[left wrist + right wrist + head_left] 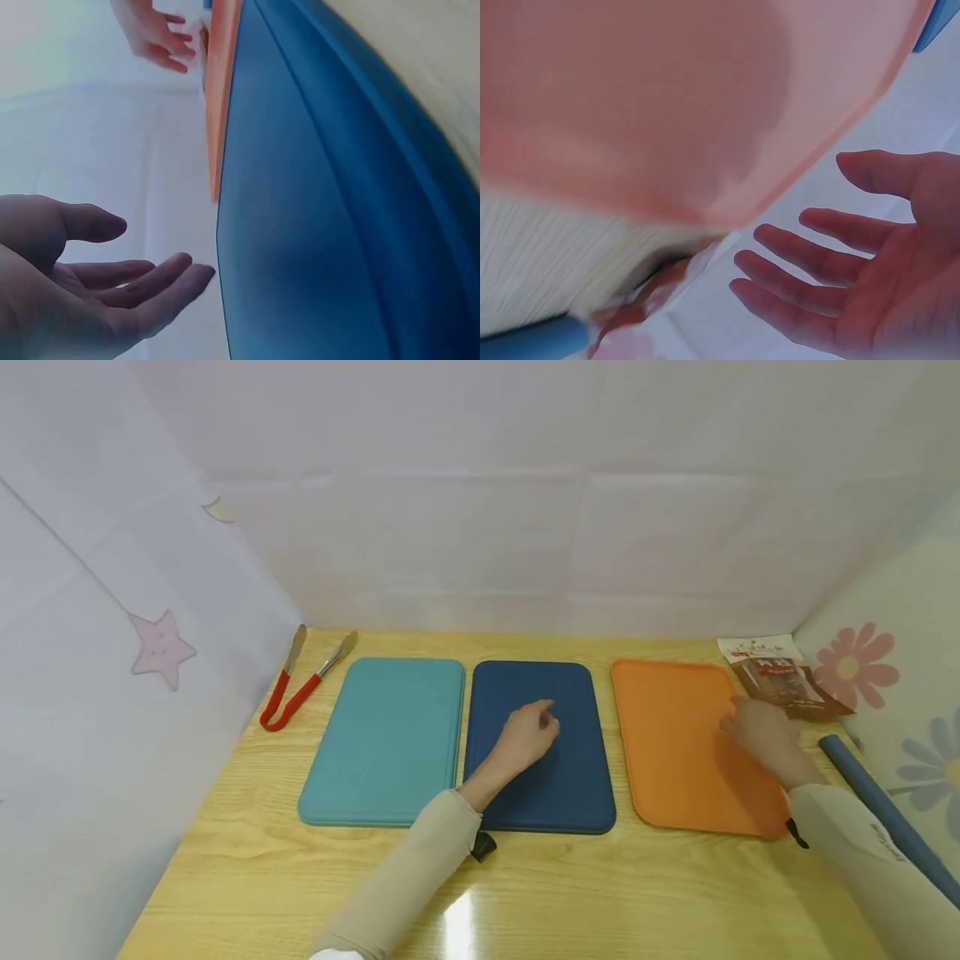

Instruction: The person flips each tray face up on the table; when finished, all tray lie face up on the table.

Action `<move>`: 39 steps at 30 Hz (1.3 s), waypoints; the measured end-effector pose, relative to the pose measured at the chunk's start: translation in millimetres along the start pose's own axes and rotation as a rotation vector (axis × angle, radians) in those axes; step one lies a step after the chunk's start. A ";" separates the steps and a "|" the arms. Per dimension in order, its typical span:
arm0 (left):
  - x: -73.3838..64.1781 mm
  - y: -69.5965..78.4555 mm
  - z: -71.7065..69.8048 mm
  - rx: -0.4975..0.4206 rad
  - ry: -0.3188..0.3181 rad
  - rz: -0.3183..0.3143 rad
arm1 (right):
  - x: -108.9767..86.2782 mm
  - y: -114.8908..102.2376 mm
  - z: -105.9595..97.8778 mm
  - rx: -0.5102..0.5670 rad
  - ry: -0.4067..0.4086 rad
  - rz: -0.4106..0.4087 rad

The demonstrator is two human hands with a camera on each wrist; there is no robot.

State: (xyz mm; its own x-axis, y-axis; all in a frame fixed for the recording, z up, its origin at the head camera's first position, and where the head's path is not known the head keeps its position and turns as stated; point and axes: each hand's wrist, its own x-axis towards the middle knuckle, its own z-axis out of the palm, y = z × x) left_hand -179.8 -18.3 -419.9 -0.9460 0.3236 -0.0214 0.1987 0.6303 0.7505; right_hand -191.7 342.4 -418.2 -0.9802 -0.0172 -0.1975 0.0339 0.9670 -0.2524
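Observation:
My left hand hovers over the dark blue board, its fingers relaxed and a little bent with nothing in them. In the left wrist view, the thumb and fingers of that hand are spread apart beside the blue board. Over the right side of the orange tray is my right hand, also holding nothing. The right wrist view shows its loosely spread fingers apart from the orange tray, which bears a soft shadow.
A teal board lies left of the blue one. Red-handled tongs rest at the far left. Behind the right hand lies a brown and white food packet, with a blue-grey roll along the right edge. Fabric walls enclose the wooden table.

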 end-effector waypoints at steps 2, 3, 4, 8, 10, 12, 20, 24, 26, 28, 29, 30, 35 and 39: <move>-3.3 -9.9 -9.7 0.066 0.047 -0.013 | 1.3 -14.1 2.7 0.018 -0.008 -0.021; -5.2 -14.9 -13.0 0.105 0.063 -0.019 | 1.4 -21.9 4.8 0.029 -0.015 -0.041; -7.5 -19.4 -16.1 0.141 0.075 -0.025 | 0.8 -30.7 6.8 0.033 -0.019 -0.063; -15.3 -36.5 -22.7 0.259 0.121 -0.033 | -3.9 -71.8 13.7 0.085 -0.044 -0.140; -17.5 -43.5 -24.6 0.286 0.116 -0.043 | -4.8 -93.1 16.5 0.112 -0.051 -0.166; -18.5 -49.2 -25.7 0.309 0.086 -0.060 | -3.1 -111.5 20.6 0.148 -0.056 -0.194; -18.1 -58.7 -26.5 0.322 -0.021 -0.111 | 11.0 -154.1 44.3 0.222 -0.098 -0.249; -17.9 -59.7 -27.8 0.329 -0.022 -0.126 | 14.9 -162.4 53.0 0.205 -0.112 -0.239; -18.1 -59.4 -29.1 0.333 -0.028 -0.129 | 15.8 -164.2 55.5 0.187 -0.123 -0.241; -18.3 -59.1 -30.6 0.336 -0.033 -0.133 | 16.9 -165.3 57.5 0.169 -0.133 -0.250; -18.7 -59.1 -31.4 0.338 -0.033 -0.131 | 17.1 -166.1 58.0 0.161 -0.138 -0.259; -18.9 -59.2 -32.0 0.338 -0.035 -0.134 | 17.5 -166.9 58.4 0.158 -0.142 -0.264; -22.4 -61.3 -34.3 0.344 -0.045 -0.119 | 17.6 -171.2 60.6 0.179 -0.144 -0.263; -22.6 -63.6 -35.2 0.339 -0.049 -0.125 | 17.7 -174.6 61.9 0.257 -0.134 -0.221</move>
State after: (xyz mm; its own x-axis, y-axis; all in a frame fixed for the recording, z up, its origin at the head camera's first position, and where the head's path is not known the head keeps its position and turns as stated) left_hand -180.1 -90.6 -443.9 -0.9566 0.2572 -0.1370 0.1635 0.8629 0.4783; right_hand -202.8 157.6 -436.3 -0.9356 -0.2683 -0.2294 -0.1113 0.8410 -0.5294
